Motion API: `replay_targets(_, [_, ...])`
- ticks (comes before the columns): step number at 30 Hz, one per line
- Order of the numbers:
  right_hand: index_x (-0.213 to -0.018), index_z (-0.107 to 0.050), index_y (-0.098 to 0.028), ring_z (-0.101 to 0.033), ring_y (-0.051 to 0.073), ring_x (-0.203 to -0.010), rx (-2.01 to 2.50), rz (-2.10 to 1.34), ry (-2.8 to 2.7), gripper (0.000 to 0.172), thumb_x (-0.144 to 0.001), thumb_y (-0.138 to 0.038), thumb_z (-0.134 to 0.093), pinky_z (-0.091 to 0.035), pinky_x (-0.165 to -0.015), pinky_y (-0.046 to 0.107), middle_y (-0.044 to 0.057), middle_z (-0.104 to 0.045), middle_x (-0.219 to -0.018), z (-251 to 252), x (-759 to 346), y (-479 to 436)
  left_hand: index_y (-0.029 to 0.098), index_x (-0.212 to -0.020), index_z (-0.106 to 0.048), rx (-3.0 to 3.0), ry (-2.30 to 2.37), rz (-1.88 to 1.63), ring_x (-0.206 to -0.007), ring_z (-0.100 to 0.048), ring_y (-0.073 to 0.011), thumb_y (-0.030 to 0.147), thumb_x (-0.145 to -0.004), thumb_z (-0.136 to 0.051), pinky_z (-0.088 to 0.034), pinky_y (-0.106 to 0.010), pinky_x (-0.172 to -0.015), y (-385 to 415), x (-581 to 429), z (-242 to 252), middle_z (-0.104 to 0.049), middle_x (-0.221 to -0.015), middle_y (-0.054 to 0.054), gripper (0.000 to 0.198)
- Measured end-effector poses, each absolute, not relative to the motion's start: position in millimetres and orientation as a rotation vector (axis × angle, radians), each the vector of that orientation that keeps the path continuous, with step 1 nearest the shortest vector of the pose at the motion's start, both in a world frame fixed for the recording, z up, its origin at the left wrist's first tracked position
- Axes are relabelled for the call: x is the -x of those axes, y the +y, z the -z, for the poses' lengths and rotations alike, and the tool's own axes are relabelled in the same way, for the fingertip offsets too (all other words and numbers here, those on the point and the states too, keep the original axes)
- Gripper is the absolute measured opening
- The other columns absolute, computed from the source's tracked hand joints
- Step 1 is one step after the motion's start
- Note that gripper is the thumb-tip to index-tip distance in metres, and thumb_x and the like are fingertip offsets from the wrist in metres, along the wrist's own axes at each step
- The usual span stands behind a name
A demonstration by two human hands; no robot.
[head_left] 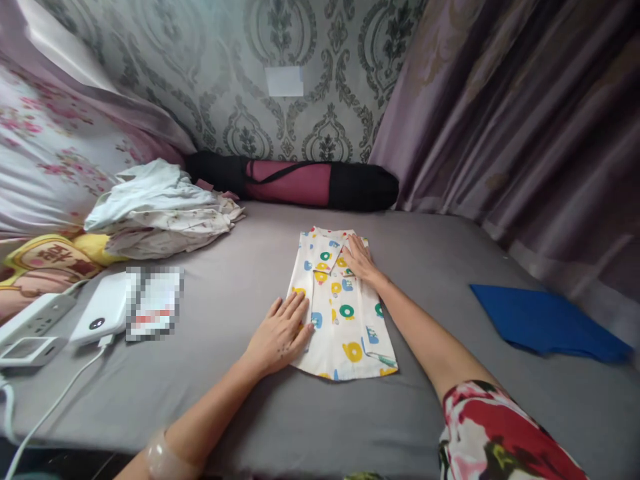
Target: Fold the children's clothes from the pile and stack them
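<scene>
Pointing collar away: shirt | long axis near-to-far | left hand, right hand atop, grips flat

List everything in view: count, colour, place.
Shirt: 1, printed white, centre
Sheet: 1, grey, underneath
Cloth: 1, blue, right
Long bag: 1, black/maroon, back
Fabric pile: 1, pale, back left
Cushion: 1, mostly yellow, left
Power strip: 1, white, left
Small box: 1, white, by strip
Power bank: 1, white, right of strip
Cables: at least 2, white, left
Blurred item: 1, mostly white, left
Wall: 1, patterned grey, back
Plate: 1, white, on wall
Curtain: 1, purple, right
Flowered fabric: 1, white, left
Bracelet: 1, pale, left wrist
Sleeve: 1, red floral, right arm
Left hand: 1, on shirt's left edge
Right hand: 1, on shirt's upper right
</scene>
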State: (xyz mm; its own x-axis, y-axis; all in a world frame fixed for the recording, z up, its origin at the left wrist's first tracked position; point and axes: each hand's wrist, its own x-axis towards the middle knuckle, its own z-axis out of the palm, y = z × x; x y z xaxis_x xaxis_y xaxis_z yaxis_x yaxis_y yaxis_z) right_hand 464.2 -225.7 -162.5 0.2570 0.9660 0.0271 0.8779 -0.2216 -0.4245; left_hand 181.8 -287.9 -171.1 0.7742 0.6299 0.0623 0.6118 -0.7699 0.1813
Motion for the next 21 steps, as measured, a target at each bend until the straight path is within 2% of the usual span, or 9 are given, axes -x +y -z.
replay_targets(4, [-0.150, -0.013, -0.005, -0.005, 0.025, -0.145, 2.252, -0.302, -1.699, 0.067, -0.095, -0.042, -0.021, -0.010, -0.116, 0.044, 0.014, -0.007, -0.158, 165.2, -463.0, -278.7, 0.016, -0.145, -0.034, -2.824, 0.989, -0.161, -0.143, -0.021, -0.0234, 0.053, -0.097, -0.021, -0.019, -0.047, -0.116, -288.5, -182.2, 171.8, -0.026, -0.154, -0.009, 0.062])
replay_targets(12, [-0.150, -0.015, -0.003, -0.006, 0.026, -0.144, 2.325, -0.410, -1.894, 0.072, -0.096, -0.051, -0.017, -0.009, -0.117, 0.045, 0.016, -0.009, -0.157, 167.7, -437.2, -380.4, 0.015, -0.137, -0.041, -2.880, 1.011, -0.161, -0.142, -0.023, -0.0290, 0.045, -0.098, -0.026, -0.014, -0.057, -0.113, -294.2, -185.2, 166.6, -0.033, -0.151, -0.015, 0.051])
replay_targets(14, [-0.150, -0.017, -0.004, -0.007, 0.025, -0.144, 2.276, -0.423, -1.942, 0.073, -0.096, -0.053, -0.014, -0.010, -0.117, 0.046, 0.015, -0.009, -0.157, 163.2, -427.0, -401.5, 0.016, -0.129, -0.046, -2.898, 0.932, -0.187, -0.138, -0.030, -0.0285, 0.041, -0.099, -0.027, -0.018, -0.057, -0.111, -299.2, -183.3, 157.3, -0.042, -0.144, -0.015, 0.044])
replay_targets(17, [-0.149, -0.022, -0.006, -0.012, 0.025, -0.144, 2.195, -0.380, -2.038, 0.072, -0.097, -0.054, -0.014, -0.013, -0.117, 0.046, 0.015, -0.016, -0.155, 154.3, -411.8, -430.4, 0.018, -0.119, -0.050, -2.890, 0.734, -0.170, -0.126, -0.044, -0.0265, 0.041, -0.098, -0.030, -0.031, -0.051, -0.106, -308.5, -177.8, 139.4, -0.052, -0.129, -0.014, 0.037])
replay_targets(21, [-0.147, -0.032, -0.008, -0.024, 0.026, -0.141, 2.107, -0.234, -2.151, 0.064, -0.098, -0.050, -0.024, -0.020, -0.116, 0.047, 0.015, -0.029, -0.152, 146.8, -401.2, -460.5, 0.017, -0.118, -0.051, -2.849, 0.558, -0.084, -0.111, -0.052, -0.0265, 0.050, -0.093, -0.042, -0.045, -0.042, -0.094, -317.3, -167.9, 122.2, -0.052, -0.119, -0.014, 0.042])
